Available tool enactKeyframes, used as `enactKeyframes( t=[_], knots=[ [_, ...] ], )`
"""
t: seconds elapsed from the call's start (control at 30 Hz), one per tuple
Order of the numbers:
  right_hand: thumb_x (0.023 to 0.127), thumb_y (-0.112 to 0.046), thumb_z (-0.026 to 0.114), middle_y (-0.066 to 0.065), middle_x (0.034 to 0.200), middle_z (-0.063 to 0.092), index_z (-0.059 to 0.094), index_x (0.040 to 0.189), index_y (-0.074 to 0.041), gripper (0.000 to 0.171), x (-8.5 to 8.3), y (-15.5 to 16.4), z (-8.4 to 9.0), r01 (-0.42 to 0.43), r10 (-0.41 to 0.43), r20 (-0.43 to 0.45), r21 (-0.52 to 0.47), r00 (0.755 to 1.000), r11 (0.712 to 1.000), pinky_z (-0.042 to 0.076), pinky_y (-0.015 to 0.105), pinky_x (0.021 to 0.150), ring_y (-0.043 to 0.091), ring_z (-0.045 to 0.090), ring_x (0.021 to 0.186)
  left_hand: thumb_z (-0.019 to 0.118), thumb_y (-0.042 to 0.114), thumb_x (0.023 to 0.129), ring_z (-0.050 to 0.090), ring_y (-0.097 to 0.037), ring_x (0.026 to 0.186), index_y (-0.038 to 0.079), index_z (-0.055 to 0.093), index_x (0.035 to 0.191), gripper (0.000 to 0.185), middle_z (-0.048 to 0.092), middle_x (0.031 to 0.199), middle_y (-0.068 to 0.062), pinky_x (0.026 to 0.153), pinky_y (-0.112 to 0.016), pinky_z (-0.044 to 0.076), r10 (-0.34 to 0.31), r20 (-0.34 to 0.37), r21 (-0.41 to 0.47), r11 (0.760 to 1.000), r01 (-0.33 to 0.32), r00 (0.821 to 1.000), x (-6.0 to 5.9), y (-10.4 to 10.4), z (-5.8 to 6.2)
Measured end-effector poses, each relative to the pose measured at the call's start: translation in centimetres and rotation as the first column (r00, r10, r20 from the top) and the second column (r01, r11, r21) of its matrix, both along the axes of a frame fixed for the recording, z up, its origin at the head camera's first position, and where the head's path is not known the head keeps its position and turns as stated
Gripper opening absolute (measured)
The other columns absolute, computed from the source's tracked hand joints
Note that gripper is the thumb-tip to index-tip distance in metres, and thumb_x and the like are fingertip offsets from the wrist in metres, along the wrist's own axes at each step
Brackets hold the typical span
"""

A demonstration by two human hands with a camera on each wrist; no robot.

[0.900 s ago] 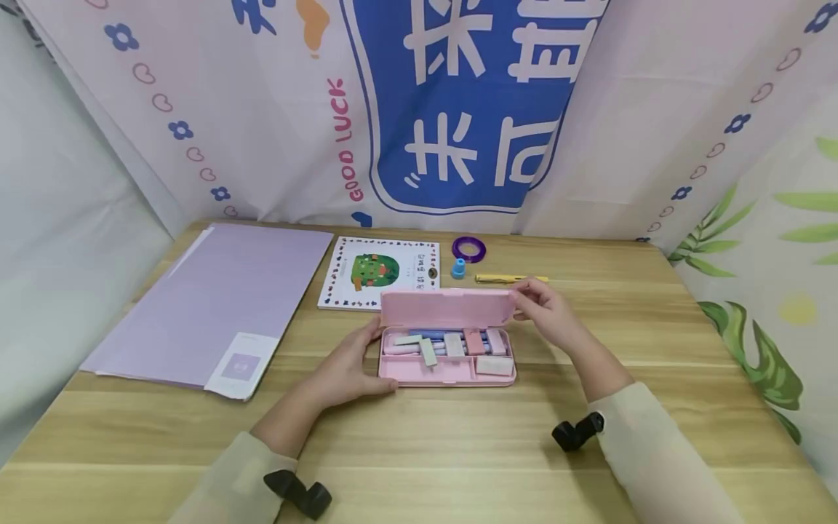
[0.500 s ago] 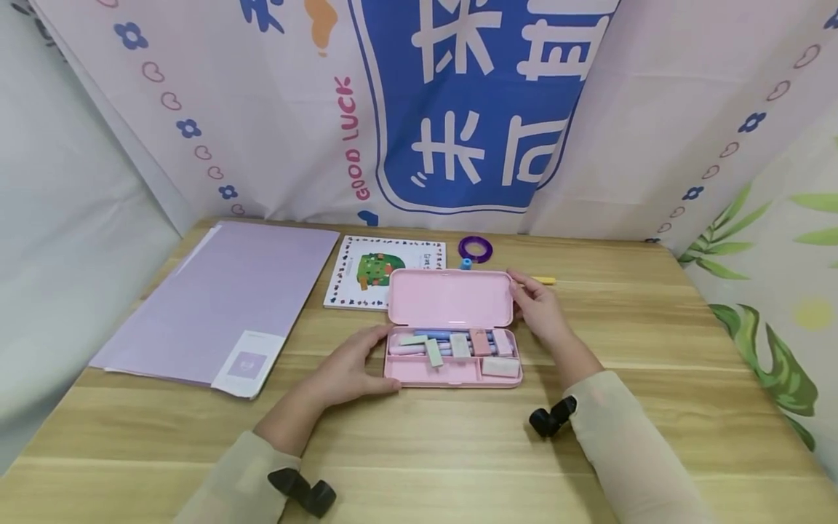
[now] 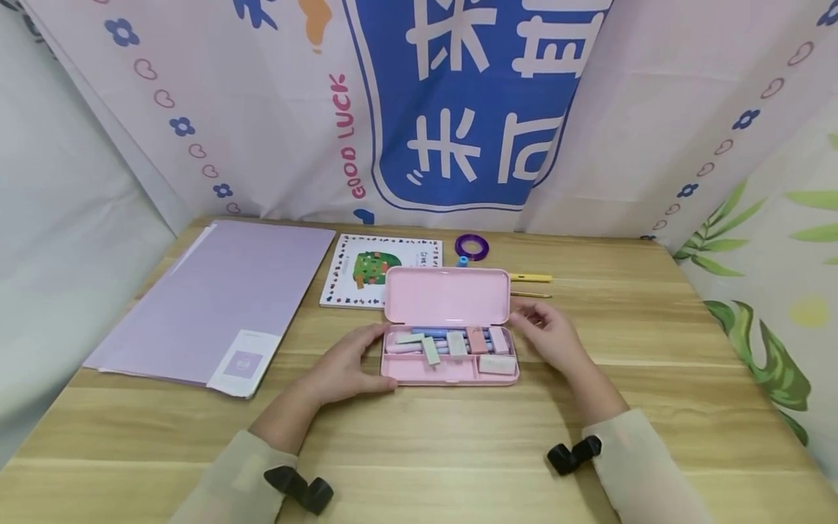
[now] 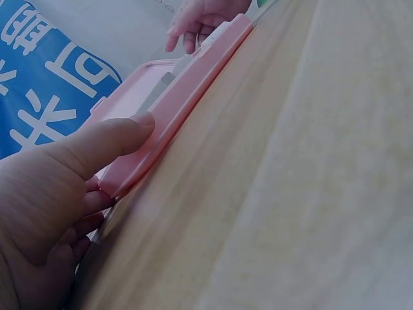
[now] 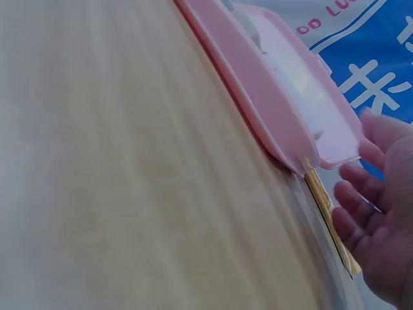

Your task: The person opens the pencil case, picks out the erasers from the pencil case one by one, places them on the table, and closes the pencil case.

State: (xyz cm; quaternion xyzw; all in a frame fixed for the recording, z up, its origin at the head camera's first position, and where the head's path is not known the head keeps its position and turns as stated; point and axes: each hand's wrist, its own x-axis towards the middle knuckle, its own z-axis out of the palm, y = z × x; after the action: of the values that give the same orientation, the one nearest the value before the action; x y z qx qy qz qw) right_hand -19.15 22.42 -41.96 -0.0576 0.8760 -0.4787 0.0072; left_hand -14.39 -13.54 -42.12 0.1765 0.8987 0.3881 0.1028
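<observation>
A pink pencil case (image 3: 427,372) lies on the table with its lid (image 3: 448,295) raised and leaning back. Inside are blue and pink pens (image 3: 428,332) and several erasers, among them a pale green one (image 3: 431,351), a coral one (image 3: 477,340) and a white one (image 3: 497,364) in the front right compartment. My left hand (image 3: 343,370) grips the left end of the case; its thumb (image 4: 122,139) presses the front wall and the other fingers are behind. My right hand (image 3: 552,336) is beside the case's right end, fingers loosely bent, holding nothing in the right wrist view.
A large lilac folder (image 3: 216,306) lies at left. Behind the case are a picture booklet (image 3: 373,269), a purple tape ring (image 3: 485,252) and a small blue object (image 3: 463,261), partly hidden by the lid. A yellow pen-like item (image 3: 535,278) and a thin pencil (image 3: 533,295) lie behind right.
The lid has swung further back, with my right hand holding its right edge. That hand has since let go and come down beside the case. My left hand has kept its grip.
</observation>
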Motion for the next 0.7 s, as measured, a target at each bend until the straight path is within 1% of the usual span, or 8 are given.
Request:
enactKeyframes(
  t=[0.1,0.2,0.33,0.43,0.53,0.7],
  knots=[
    [0.091,-0.029,0.07,0.012,0.109,0.066,0.064,0.125,-0.007,0.041,1.1,0.2,-0.1,-0.089,0.087,0.032,0.077,0.996,0.993,0.049,0.023,0.081,0.016,0.056,0.093,0.085,0.043,0.071,0.036,-0.04,0.142,0.011,0.038,0.15,0.097,0.04,0.153,-0.018,0.117,-0.057,0.03,-0.007,-0.009,0.003,1.0,0.007,1.0,0.0,0.0,0.0],
    [0.087,-0.029,0.074,0.01,0.108,0.065,0.068,0.119,-0.009,0.038,1.9,0.1,0.0,-0.137,0.134,0.028,0.129,0.991,0.982,0.048,0.027,0.081,0.019,0.055,0.093,0.085,0.043,0.072,0.035,-0.04,0.142,0.01,0.038,0.15,0.097,0.04,0.153,-0.019,0.117,-0.058,0.03,-0.007,-0.015,0.0,1.0,0.007,1.0,-0.1,-0.1,0.0],
    [0.082,-0.026,0.079,0.006,0.102,0.063,0.073,0.104,-0.013,0.026,2.7,0.1,0.3,-0.148,0.151,-0.002,0.182,0.989,0.972,0.047,0.027,0.079,0.019,0.053,0.09,0.085,0.044,0.072,0.035,-0.041,0.143,0.009,0.037,0.15,0.098,0.039,0.153,-0.02,0.117,-0.058,0.03,-0.001,-0.007,-0.007,1.0,0.001,1.0,0.0,-0.1,0.0],
    [0.08,-0.026,0.081,0.003,0.099,0.062,0.073,0.094,-0.017,0.018,3.3,0.1,0.5,-0.161,0.163,0.008,0.218,0.987,0.963,0.046,0.027,0.078,0.017,0.052,0.089,0.084,0.044,0.072,0.034,-0.041,0.143,0.009,0.036,0.151,0.099,0.038,0.154,-0.02,0.117,-0.058,0.029,0.002,0.004,-0.011,1.0,-0.002,1.0,-0.1,-0.1,0.0],
    [0.08,-0.029,0.081,0.0,0.096,0.06,0.073,0.091,-0.02,0.016,3.7,0.1,0.5,-0.169,0.169,0.021,0.255,0.985,0.952,0.045,0.027,0.078,0.016,0.051,0.088,0.084,0.045,0.072,0.033,-0.041,0.144,0.011,0.036,0.151,0.099,0.037,0.155,-0.019,0.117,-0.059,0.028,0.007,0.018,-0.015,1.0,-0.006,1.0,-0.1,0.0,0.1],
    [0.08,-0.029,0.082,-0.002,0.094,0.06,0.074,0.09,-0.019,0.016,3.9,0.1,0.5,-0.168,0.174,0.003,0.283,0.985,0.944,0.047,0.028,0.078,0.015,0.052,0.087,0.084,0.046,0.072,0.032,-0.041,0.144,0.011,0.035,0.152,0.099,0.036,0.155,-0.018,0.117,-0.059,0.028,0.008,0.031,-0.022,1.0,-0.007,1.0,-0.1,0.0,0.0]
  ],
)
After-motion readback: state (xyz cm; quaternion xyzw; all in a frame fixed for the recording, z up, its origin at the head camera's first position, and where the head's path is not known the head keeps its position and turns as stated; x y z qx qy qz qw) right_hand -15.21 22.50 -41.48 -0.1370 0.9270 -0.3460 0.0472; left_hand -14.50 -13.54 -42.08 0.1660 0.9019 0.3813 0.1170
